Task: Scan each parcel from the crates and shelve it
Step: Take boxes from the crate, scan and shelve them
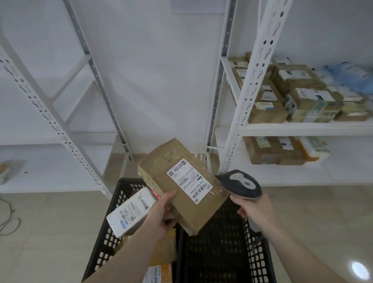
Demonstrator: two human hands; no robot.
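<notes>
the left hand [161, 211] grips a flat brown cardboard parcel [182, 192] at centre frame, taped, its white barcode label [189, 181] facing up, tilted above 2 black crates [224, 255]. the right hand [255, 209] clasps a grey scanner [241, 184] just right of the parcel.

Bright, even, cool white indoor light, shadows faint. Round glare spot on the glossy floor [359, 270] at lower right; sheen on the taped brown parcel [184, 192]. Strong wide-angle bending of the shelf uprights [261, 54] toward the edges. Soft, slightly smeared detail on far parcels and blue bags [357, 78].
</notes>
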